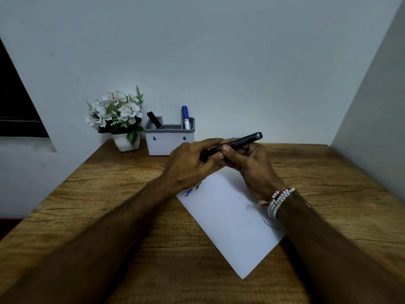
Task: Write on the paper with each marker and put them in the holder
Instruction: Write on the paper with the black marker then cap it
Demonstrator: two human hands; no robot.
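**Black marker held in both hands above the paper**

1. The left hand (188, 163) and right hand (252, 165) meet over the far end of the paper (230, 220). Both have their fingers curled round the held marker (242, 141).
2. The held marker is black and tilted, with its right end raised and projecting past the right hand. Its left end is enclosed in the left hand.
3. The paper lies flat on the wooden table (98, 205), turned at an angle. Blue and dark ink marks (192, 189) show beside the left wrist.
4. The holder (169, 141) stands at the table's far edge, against the wall. It contains a stored black marker (155, 120), leaning left, and a blue marker (185, 119), upright on the right.
5. A flower pot (127, 142) stands just left of the holder.
6. Beaded bracelets (280, 200) encircle the right wrist.
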